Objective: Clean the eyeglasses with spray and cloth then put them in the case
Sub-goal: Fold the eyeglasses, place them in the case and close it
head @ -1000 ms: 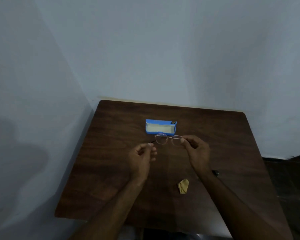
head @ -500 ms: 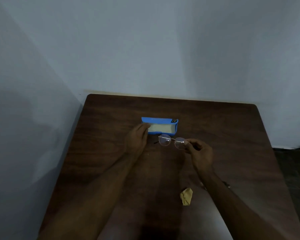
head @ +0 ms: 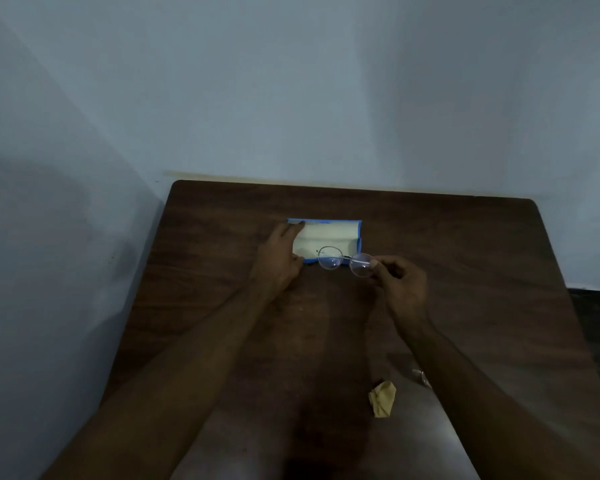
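Observation:
A blue eyeglass case (head: 326,233) with a pale lining lies open near the back of the dark wooden table (head: 465,271). My left hand (head: 279,258) grips its left end, fingers on the raised lid. My right hand (head: 400,284) pinches the right side of round thin-framed eyeglasses (head: 345,261), held just above the case's front edge. A crumpled yellow cloth (head: 382,398) lies on the table near my right forearm.
The table stands in a corner, with pale walls close behind and to the left. A small shiny object (head: 423,377) shows beside my right forearm; I cannot tell what it is. Dark floor lies to the right.
My left hand let go of the eyeglasses, reached to the case and opened its lid. My right hand kept the eyeglasses and brought them closer to the open case.

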{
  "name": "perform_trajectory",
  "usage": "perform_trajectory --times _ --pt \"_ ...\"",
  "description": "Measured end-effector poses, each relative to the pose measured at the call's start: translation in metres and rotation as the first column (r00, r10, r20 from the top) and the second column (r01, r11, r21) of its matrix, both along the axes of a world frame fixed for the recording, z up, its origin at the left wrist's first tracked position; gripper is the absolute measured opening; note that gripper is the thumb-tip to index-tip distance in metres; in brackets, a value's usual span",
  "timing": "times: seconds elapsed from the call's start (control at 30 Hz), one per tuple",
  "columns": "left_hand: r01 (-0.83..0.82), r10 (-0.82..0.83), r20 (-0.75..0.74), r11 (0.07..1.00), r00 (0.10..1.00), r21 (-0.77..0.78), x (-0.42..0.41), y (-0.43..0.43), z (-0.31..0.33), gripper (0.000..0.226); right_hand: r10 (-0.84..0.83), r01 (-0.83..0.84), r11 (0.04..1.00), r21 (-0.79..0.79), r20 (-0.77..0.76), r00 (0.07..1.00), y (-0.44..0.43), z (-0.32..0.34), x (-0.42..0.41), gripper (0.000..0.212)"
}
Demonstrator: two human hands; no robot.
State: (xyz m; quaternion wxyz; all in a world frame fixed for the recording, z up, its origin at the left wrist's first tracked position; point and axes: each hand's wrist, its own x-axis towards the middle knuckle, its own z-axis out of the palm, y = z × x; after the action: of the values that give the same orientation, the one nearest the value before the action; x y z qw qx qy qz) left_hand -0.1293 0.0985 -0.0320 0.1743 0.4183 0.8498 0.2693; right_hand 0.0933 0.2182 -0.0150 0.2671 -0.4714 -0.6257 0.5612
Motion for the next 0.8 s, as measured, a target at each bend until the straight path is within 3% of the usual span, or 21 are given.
perform_trajectory --times 0.33,0.63,0.8 --pt "0.052 -0.05 0.018 0.988 0.999 -0.148 -0.015 0.014 0.013 0.088 0.025 -0.058 0.988 0.145 0.223 0.974 0.026 -0.006 -0.048 0.004" --pt "0.063 -0.062 0.019 0.992 0.998 -0.107 -0.017 0.012 0.006 0.09 0.156 -0.269 0.948 0.17 0.487 0.859 0.036 -0.011 -0.077 0.019" --pt "0.062 -0.061 0.033 0.998 0.998 -0.011 -0.015 0.007 0.0 0.085 0.196 -0.417 0.888 0.193 0.661 0.724 0.033 -0.012 -0.085 0.02"
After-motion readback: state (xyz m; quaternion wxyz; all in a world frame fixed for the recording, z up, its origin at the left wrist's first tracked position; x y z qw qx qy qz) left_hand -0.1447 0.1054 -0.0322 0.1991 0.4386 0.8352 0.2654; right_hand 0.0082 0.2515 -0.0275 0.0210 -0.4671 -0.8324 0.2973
